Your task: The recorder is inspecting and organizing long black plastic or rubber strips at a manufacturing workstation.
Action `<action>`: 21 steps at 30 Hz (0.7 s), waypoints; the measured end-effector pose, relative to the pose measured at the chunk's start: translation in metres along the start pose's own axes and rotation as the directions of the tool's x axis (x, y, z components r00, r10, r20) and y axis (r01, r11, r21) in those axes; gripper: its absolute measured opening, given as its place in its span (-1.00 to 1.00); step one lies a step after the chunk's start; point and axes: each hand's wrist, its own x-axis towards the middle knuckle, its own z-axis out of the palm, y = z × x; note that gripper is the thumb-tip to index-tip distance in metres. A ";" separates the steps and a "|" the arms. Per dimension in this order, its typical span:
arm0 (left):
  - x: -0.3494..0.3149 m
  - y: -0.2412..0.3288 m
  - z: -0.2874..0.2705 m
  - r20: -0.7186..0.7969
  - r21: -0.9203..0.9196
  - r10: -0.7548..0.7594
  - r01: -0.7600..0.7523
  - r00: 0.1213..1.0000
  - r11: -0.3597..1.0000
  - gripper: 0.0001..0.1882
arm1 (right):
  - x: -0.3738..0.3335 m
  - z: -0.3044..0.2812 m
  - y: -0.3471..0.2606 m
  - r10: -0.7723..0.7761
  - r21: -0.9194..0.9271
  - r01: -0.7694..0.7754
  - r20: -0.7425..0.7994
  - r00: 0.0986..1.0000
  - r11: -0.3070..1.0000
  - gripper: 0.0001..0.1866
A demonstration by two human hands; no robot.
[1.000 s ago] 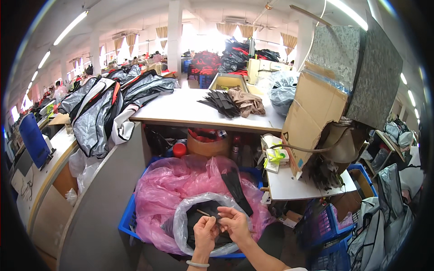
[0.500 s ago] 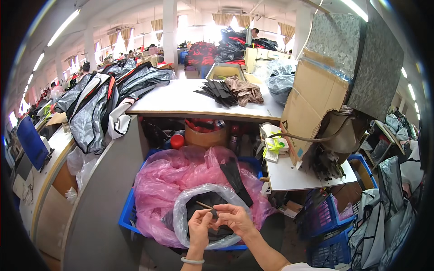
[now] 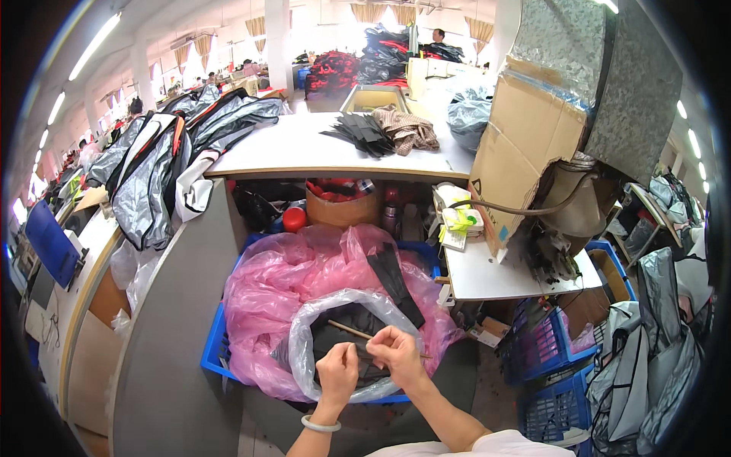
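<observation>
A thin tan stick [image 3: 349, 329] slants across my right hand [image 3: 397, 355] and pokes out on both sides of it; the fingers are closed around it. Just to the left, my left hand [image 3: 337, 372] is closed in a pinch, and whatever lies between its fingertips is hidden. Both hands hover over a clear plastic bag [image 3: 303, 358] with its mouth rolled open. Black fabric pieces [image 3: 324, 339] fill the bag. A long black strip [image 3: 396, 286] lies on the pink plastic sheeting [image 3: 263, 297] behind it.
A blue crate [image 3: 215, 346] holds the pink plastic. Beyond stands a white table [image 3: 297, 148] with black strips [image 3: 358, 135] and a brown checked cloth [image 3: 405, 128]. A grey panel [image 3: 171, 358] rises at left, a small white shelf [image 3: 518, 278] at right. Silver garments [image 3: 152, 190] hang over the left table.
My hands have drawn slightly apart. A dark piece seen between the fingers before no longer shows. More of the stick is visible, now on both sides of my right hand.
</observation>
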 end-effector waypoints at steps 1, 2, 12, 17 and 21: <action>0.002 0.005 0.000 0.000 0.005 -0.007 0.007 1.000 1.000 -0.89 | 0.003 -0.004 0.002 -0.018 0.012 0.018 0.000 1.000 1.000 -0.87; 0.004 0.010 0.000 0.118 -0.193 -0.216 0.236 0.969 0.952 -0.90 | 0.005 -0.006 0.001 -0.007 0.003 0.007 -0.003 1.000 1.000 -0.85; 0.004 0.008 0.011 0.028 -0.079 -0.201 0.203 0.979 0.976 -0.93 | 0.016 -0.003 -0.010 -0.407 -0.751 0.550 0.403 0.820 0.365 -0.82; 0.013 0.005 0.016 0.021 0.254 0.051 -0.055 0.998 0.966 -0.88 | 0.025 0.002 -0.002 -0.425 -0.810 0.337 0.120 0.897 0.481 -0.86; 0.014 -0.008 0.020 0.070 0.344 -0.021 -0.004 0.997 0.939 -0.79 | 0.033 -0.003 0.005 -0.534 -0.798 0.473 0.232 0.813 0.374 -0.88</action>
